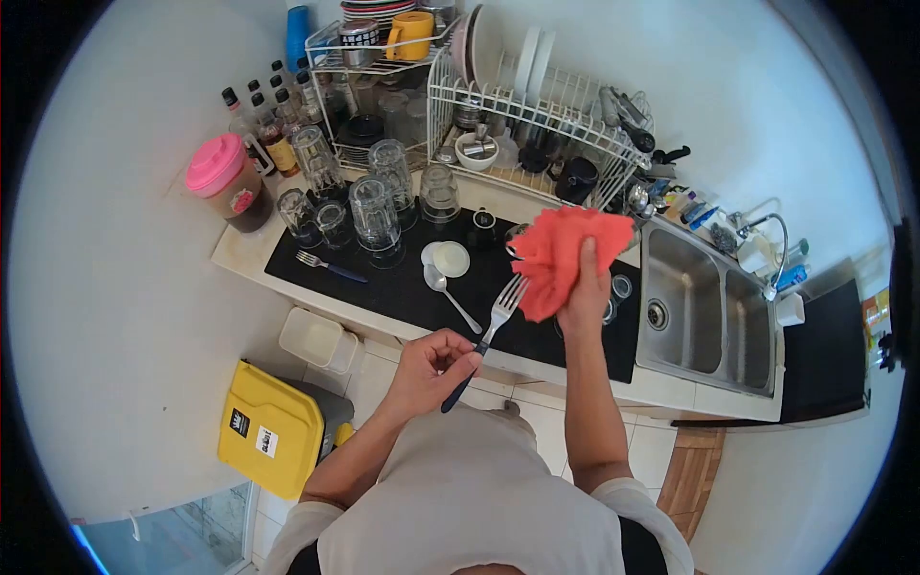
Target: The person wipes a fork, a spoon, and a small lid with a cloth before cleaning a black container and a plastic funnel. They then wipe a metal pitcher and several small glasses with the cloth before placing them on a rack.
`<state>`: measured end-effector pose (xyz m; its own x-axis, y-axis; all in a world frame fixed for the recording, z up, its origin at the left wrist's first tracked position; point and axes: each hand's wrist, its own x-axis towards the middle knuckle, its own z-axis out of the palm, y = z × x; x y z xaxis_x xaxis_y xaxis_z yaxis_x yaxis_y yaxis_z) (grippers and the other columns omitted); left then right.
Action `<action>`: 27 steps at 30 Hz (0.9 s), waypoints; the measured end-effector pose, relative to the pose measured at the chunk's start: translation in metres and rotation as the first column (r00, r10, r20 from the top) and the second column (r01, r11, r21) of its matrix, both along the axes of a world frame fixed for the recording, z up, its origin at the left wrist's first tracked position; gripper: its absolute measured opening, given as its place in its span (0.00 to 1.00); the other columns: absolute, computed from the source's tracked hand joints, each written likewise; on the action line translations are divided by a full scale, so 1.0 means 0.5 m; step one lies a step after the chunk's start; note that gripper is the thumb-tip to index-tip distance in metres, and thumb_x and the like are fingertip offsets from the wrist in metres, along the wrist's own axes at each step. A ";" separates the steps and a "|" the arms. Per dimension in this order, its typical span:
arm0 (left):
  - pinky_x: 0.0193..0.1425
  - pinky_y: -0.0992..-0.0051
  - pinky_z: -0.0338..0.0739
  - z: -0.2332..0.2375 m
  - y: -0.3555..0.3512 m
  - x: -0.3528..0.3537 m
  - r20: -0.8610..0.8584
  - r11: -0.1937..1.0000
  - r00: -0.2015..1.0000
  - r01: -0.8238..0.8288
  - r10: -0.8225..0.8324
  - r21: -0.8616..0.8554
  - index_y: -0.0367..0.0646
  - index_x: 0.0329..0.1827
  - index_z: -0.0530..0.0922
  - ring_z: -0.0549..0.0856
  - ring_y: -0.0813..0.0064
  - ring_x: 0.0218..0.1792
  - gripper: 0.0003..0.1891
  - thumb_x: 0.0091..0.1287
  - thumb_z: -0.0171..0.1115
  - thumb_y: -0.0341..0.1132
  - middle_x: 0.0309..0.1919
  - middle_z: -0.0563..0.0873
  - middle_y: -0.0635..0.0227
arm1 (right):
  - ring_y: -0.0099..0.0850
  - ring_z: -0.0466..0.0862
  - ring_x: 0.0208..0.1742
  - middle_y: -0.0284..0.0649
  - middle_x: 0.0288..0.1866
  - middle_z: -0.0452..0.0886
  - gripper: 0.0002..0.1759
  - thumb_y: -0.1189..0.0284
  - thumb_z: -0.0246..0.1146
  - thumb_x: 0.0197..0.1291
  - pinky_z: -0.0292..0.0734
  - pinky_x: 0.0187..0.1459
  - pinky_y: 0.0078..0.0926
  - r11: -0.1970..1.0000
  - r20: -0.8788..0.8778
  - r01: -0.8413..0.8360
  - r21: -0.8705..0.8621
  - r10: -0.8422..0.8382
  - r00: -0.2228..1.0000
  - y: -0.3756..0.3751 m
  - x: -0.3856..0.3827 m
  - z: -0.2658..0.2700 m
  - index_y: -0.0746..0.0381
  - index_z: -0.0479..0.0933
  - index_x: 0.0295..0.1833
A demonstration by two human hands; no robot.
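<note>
Two hands: fork (498,316), red cloth (561,257).

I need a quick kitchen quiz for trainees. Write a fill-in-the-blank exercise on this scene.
1. The left hand holds a ___ by its blue handle.
2. The right hand grips a ___ cloth.
3. A spoon lies on the ___ mat.
4. The jar at the counter's left end has a ___ lid.
Missing words: fork; red; black; pink.

home kitchen: double sink (709,316), loaded dish rack (537,125), upturned glasses (376,216)
</note>
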<state>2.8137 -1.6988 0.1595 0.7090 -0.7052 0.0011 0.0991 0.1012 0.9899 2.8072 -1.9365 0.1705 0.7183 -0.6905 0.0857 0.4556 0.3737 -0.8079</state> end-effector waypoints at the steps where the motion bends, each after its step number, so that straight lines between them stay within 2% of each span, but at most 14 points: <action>1: 0.34 0.85 0.75 0.001 -0.001 0.003 -0.001 0.999 0.999 -0.037 0.037 -0.022 0.36 0.38 0.77 0.81 0.87 0.30 0.05 0.66 0.63 0.28 0.28 0.83 0.71 | 0.28 0.80 0.51 0.38 0.51 0.80 0.22 0.59 0.61 0.67 0.76 0.51 0.28 0.995 0.042 -0.055 0.084 0.051 0.998 0.008 -0.013 0.005 0.63 0.72 0.58; 3: 0.31 0.87 0.71 0.002 -0.009 0.009 -0.011 0.992 0.995 -0.105 0.104 -0.069 0.37 0.38 0.77 0.78 0.91 0.27 0.06 0.66 0.64 0.30 0.26 0.83 0.74 | 0.28 0.78 0.54 0.37 0.53 0.79 0.22 0.60 0.61 0.66 0.76 0.52 0.28 0.959 0.063 -0.178 0.220 0.168 0.984 0.030 -0.043 -0.007 0.63 0.72 0.59; 5: 0.31 0.87 0.71 0.002 -0.014 0.013 0.034 0.995 0.996 -0.085 0.087 -0.059 0.37 0.38 0.77 0.77 0.91 0.27 0.06 0.66 0.64 0.30 0.26 0.83 0.74 | 0.27 0.77 0.56 0.37 0.55 0.77 0.22 0.63 0.61 0.67 0.74 0.54 0.27 0.894 0.030 -0.294 0.337 0.302 0.953 0.074 -0.065 -0.039 0.64 0.71 0.60; 6: 0.31 0.87 0.71 0.002 -0.017 0.014 0.059 0.996 0.996 -0.070 0.073 -0.049 0.37 0.38 0.77 0.77 0.91 0.27 0.06 0.66 0.64 0.30 0.26 0.83 0.74 | 0.26 0.77 0.55 0.37 0.54 0.78 0.21 0.64 0.61 0.67 0.74 0.54 0.26 0.933 -0.027 -0.323 0.158 0.331 0.943 0.099 -0.064 -0.041 0.64 0.71 0.60; 8: 0.31 0.87 0.71 0.003 -0.020 0.007 0.070 0.999 0.997 -0.030 0.031 -0.018 0.37 0.38 0.77 0.77 0.91 0.27 0.06 0.66 0.64 0.30 0.26 0.82 0.74 | 0.25 0.78 0.53 0.36 0.53 0.79 0.20 0.66 0.61 0.66 0.73 0.53 0.25 0.911 -0.146 -0.364 -0.195 0.340 0.929 0.141 -0.064 -0.043 0.65 0.72 0.58; 11: 0.34 0.85 0.74 0.000 -0.020 0.001 0.018 1.000 1.000 -0.001 0.001 -0.032 0.37 0.38 0.76 0.81 0.88 0.29 0.05 0.66 0.63 0.28 0.28 0.83 0.71 | 0.24 0.79 0.49 0.36 0.49 0.81 0.17 0.67 0.62 0.65 0.73 0.53 0.24 0.874 -0.288 -0.414 -0.256 0.340 0.895 0.108 -0.050 -0.033 0.66 0.75 0.56; 15: 0.35 0.83 0.77 -0.002 -0.007 -0.001 -0.029 0.999 0.999 0.038 -0.037 0.029 0.37 0.39 0.76 0.83 0.85 0.30 0.04 0.66 0.62 0.27 0.28 0.84 0.69 | 0.22 0.80 0.44 0.36 0.45 0.83 0.16 0.67 0.62 0.66 0.76 0.47 0.22 0.876 -0.241 -0.072 -0.477 -0.051 0.969 0.050 -0.010 -0.035 0.66 0.76 0.53; 17: 0.32 0.86 0.73 -0.007 -0.005 -0.009 -0.012 0.999 1.000 0.000 0.000 0.036 0.37 0.38 0.76 0.79 0.89 0.28 0.04 0.66 0.63 0.28 0.27 0.83 0.72 | 0.23 0.81 0.45 0.37 0.45 0.83 0.16 0.66 0.61 0.67 0.77 0.44 0.23 0.969 -0.139 0.045 -0.244 -0.081 0.987 0.006 -0.002 0.008 0.66 0.76 0.52; 18: 0.31 0.87 0.71 -0.009 -0.003 -0.010 -0.002 0.999 1.000 -0.024 0.024 0.041 0.38 0.38 0.76 0.78 0.91 0.27 0.05 0.66 0.64 0.28 0.26 0.83 0.73 | 0.27 0.82 0.46 0.40 0.49 0.81 0.17 0.66 0.60 0.68 0.79 0.44 0.26 0.982 -0.083 0.044 -0.184 -0.060 0.995 -0.011 -0.003 0.022 0.66 0.74 0.55; 21: 0.31 0.87 0.71 -0.015 0.000 0.005 -0.045 0.991 0.990 -0.134 0.133 -0.025 0.38 0.38 0.77 0.78 0.91 0.27 0.04 0.66 0.64 0.28 0.27 0.83 0.73 | 0.31 0.82 0.48 0.42 0.53 0.79 0.21 0.65 0.59 0.68 0.80 0.48 0.30 0.999 -0.004 -0.046 -0.029 0.046 0.999 0.022 -0.036 0.041 0.66 0.70 0.61; 22: 0.30 0.87 0.71 -0.012 -0.001 0.008 -0.043 0.990 0.990 -0.138 0.136 -0.038 0.38 0.38 0.77 0.78 0.91 0.27 0.04 0.66 0.64 0.28 0.27 0.83 0.73 | 0.34 0.81 0.53 0.43 0.57 0.77 0.24 0.64 0.58 0.68 0.80 0.52 0.34 0.983 -0.033 -0.182 0.035 0.183 0.983 0.044 -0.050 0.034 0.65 0.66 0.64; 24: 0.30 0.88 0.71 -0.004 -0.005 0.013 -0.035 0.988 0.990 -0.142 0.140 -0.067 0.38 0.38 0.77 0.78 0.91 0.26 0.04 0.66 0.64 0.27 0.27 0.83 0.73 | 0.33 0.78 0.57 0.42 0.58 0.76 0.26 0.63 0.58 0.68 0.77 0.55 0.33 0.951 -0.106 -0.297 0.092 0.306 0.946 0.096 -0.067 -0.006 0.65 0.65 0.66; 25: 0.30 0.87 0.71 -0.004 -0.007 0.012 -0.030 0.990 0.994 -0.112 0.109 -0.085 0.38 0.38 0.77 0.78 0.91 0.27 0.04 0.66 0.63 0.27 0.27 0.83 0.73 | 0.30 0.77 0.58 0.41 0.59 0.75 0.26 0.63 0.58 0.68 0.75 0.56 0.30 0.930 -0.144 -0.362 0.064 0.368 0.919 0.118 -0.067 -0.041 0.65 0.66 0.65; 27: 0.31 0.87 0.72 -0.006 -0.011 0.006 -0.016 0.993 0.999 -0.037 0.035 -0.108 0.37 0.38 0.76 0.79 0.90 0.27 0.04 0.66 0.63 0.27 0.27 0.83 0.73 | 0.28 0.77 0.56 0.40 0.58 0.76 0.25 0.63 0.60 0.67 0.74 0.55 0.26 0.902 -0.135 -0.422 -0.094 0.408 0.903 0.163 -0.066 -0.042 0.66 0.68 0.63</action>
